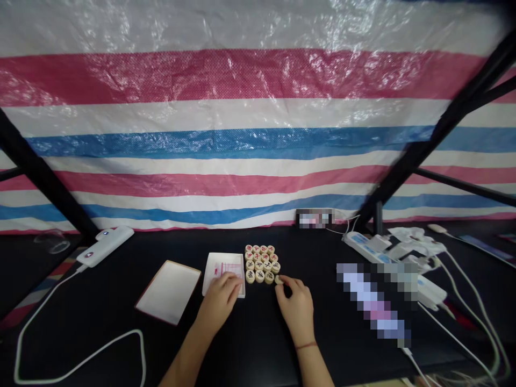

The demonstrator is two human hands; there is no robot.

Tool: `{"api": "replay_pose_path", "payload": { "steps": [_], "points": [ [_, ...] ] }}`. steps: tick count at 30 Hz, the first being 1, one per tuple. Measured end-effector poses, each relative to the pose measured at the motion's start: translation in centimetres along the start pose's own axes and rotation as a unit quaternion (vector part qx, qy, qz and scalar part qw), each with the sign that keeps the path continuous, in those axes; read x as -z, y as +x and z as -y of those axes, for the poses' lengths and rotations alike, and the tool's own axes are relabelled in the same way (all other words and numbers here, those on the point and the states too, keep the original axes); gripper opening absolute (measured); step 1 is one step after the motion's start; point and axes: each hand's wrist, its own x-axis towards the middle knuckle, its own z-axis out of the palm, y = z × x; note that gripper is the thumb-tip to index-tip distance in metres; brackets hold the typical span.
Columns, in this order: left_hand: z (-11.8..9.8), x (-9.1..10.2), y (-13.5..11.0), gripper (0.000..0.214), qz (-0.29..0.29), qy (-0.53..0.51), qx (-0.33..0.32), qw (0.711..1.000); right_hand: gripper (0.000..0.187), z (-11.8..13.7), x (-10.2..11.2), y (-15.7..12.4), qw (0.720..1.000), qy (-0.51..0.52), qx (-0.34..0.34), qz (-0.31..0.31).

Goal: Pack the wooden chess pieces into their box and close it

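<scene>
1. The striped tarp (258, 107) closes off the back. It gives no help for lining things up, so the work should be judged against the things on the tabletop alone.
2. The black tabletop (250, 344) is dark and plain, and the pale discs show up well on it. A white cable (80, 360) loops at the near left and a power strip (363, 244) sits far right, both well apart from the work.
3. A flat white lid (168, 291) lies left of the open white box (224, 264), which stands just beside the block.
4. The left hand (221, 296) rests on the box's near part with its grip loose, fingers laid over the box and pinching nothing. Light downward pressure there should stop the box from sliding into the rows.
5. The right hand (297, 305) reaches in from the near right. Its grip is closed at the fingertips on one disc.
6. The block of round game discs (262, 263) stands in tidy rows, faces up.
7. The single disc (278, 279) sits at the right end of the nearest row, just beside its neighbour. I judge it best lowered flat and nudged sideways until it touches, with the fingertips lifting straight off so the row is not disturbed.
</scene>
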Motion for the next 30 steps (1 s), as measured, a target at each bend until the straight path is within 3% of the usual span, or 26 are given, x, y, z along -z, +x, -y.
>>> {"api": "replay_pose_path", "payload": {
  "steps": [6,9,14,19,22,24,28,30],
  "points": [
    [-0.3,0.3,0.1,0.02,-0.061,-0.067,0.004,0.996,0.029,0.4,0.3,0.0,1.0,0.007,0.018,-0.019],
    [-0.7,0.3,0.2,0.019,-0.074,-0.098,0.007,0.992,0.025,2.0,0.8,0.1,0.996,0.068,0.046,-0.03],
    [-1.5,0.0,0.0,0.019,-0.071,-0.14,0.014,0.987,0.027,5.7,1.7,-0.3,0.961,0.188,0.18,0.089],
    [-2.1,-0.2,-0.2,0.019,-0.056,-0.158,0.018,0.986,0.02,7.1,1.8,-0.7,0.939,0.222,0.21,0.159],
    [-2.2,-0.1,-0.2,0.019,-0.056,-0.157,0.015,0.986,0.019,7.1,1.8,-0.7,0.94,0.23,0.199,0.155],
    [-2.2,0.1,-0.1,0.02,-0.051,-0.136,0.004,0.989,0.019,6.6,1.7,-0.6,0.952,0.225,0.172,0.113],
    [-1.7,0.7,0.1,0.019,-0.043,-0.01,-0.02,0.999,0.028,3.9,1.0,-0.2,0.986,0.164,0.018,-0.011],
    [-1.4,0.9,0.1,0.014,-0.04,0.051,-0.014,0.998,0.038,2.3,0.7,0.0,0.989,0.131,-0.061,-0.031]
  ]
}}
